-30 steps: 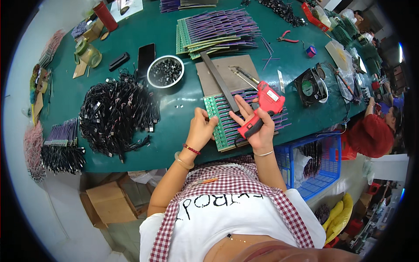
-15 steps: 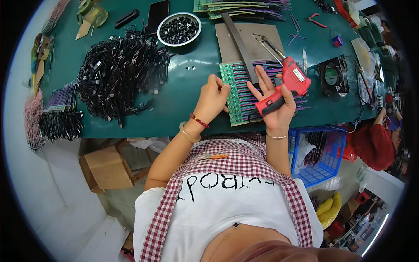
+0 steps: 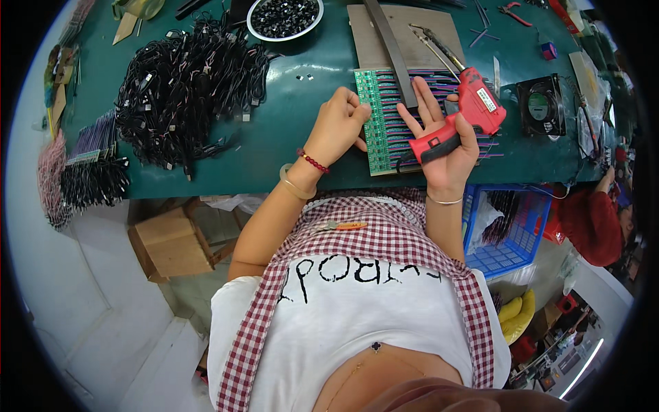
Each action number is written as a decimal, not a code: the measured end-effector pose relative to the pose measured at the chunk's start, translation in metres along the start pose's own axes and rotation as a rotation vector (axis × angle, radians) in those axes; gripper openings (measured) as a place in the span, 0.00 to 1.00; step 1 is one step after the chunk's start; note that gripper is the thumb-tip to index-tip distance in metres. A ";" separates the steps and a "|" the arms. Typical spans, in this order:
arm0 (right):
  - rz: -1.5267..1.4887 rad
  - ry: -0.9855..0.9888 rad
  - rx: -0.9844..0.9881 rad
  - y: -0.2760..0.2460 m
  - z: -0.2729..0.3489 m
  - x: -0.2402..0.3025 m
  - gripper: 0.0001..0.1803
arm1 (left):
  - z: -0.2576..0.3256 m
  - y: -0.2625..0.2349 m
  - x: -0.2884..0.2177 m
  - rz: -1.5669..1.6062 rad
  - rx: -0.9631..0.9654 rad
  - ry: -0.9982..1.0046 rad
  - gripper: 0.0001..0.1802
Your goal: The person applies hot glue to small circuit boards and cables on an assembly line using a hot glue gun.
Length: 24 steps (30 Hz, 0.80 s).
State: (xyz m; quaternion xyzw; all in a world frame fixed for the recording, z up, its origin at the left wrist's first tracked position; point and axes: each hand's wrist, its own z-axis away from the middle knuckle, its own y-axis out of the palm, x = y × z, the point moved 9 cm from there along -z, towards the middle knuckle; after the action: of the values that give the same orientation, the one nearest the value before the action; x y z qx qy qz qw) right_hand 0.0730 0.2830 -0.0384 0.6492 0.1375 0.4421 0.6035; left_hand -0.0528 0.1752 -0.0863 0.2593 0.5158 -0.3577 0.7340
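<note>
A green circuit board panel (image 3: pixel 374 147) lies on the table in front of me, with rows of purple and black wires (image 3: pixel 401 89) running right from it. Curled and pinched together, the fingers of my left hand (image 3: pixel 335 127) are at its left edge; what they hold, if anything, is hidden. A red soldering gun (image 3: pixel 479 103) rests across the upturned palm of my right hand (image 3: pixel 449 165), gripped by the thumb while some fingers stretch out. Its metal tip points away from me. A long dark bar (image 3: pixel 390 48) lies over the wires, its near end by my right fingertips.
Beneath the bar's far part is a brown board (image 3: pixel 439 29). To the left are a heap of black cables (image 3: pixel 185 103) and a bowl (image 3: pixel 287 39) of small black parts. A fan (image 3: pixel 541 106) stands at right, pliers (image 3: pixel 516 14) beyond, and a blue basket (image 3: pixel 501 261) below the table edge.
The view has shifted, so the table and its things appear higher up. Both hands keep about the same place relative to the circuit board panel, and the soldering gun is still in my right hand.
</note>
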 end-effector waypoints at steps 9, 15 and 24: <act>0.009 0.020 0.010 -0.007 -0.002 -0.002 0.14 | -0.003 0.004 0.008 0.060 0.042 -0.042 0.10; -0.001 0.068 0.000 -0.006 0.001 0.001 0.15 | 0.001 0.000 0.000 0.045 0.055 -0.017 0.12; 0.091 0.078 0.027 -0.003 0.023 0.039 0.17 | -0.042 -0.099 -0.128 -0.997 -0.461 0.635 0.08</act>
State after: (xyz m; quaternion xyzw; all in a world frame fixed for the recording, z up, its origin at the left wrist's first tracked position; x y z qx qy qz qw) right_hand 0.1132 0.2968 -0.0224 0.6454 0.1371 0.4921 0.5679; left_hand -0.1823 0.1797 0.0195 -0.0833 0.8309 -0.4421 0.3275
